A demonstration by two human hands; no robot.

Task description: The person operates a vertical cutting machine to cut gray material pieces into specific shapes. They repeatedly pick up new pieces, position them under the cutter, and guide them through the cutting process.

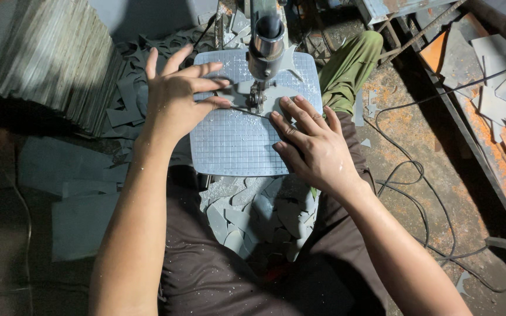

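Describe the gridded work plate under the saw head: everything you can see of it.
The work plate is a pale grey, roughly square slab with rounded corners and a fine grid across its top, dusted with white specks. It lies flat in front of the person, above a heap of grey offcuts. The saw head stands over its far half. A thin grey sheet piece lies on it, pressed by the left hand and right hand.

Gridded saw table point(235, 149), thin grey sheet point(238, 93), white dust

Both hands point(177, 96) point(314, 146) on grey sheet point(238, 93)
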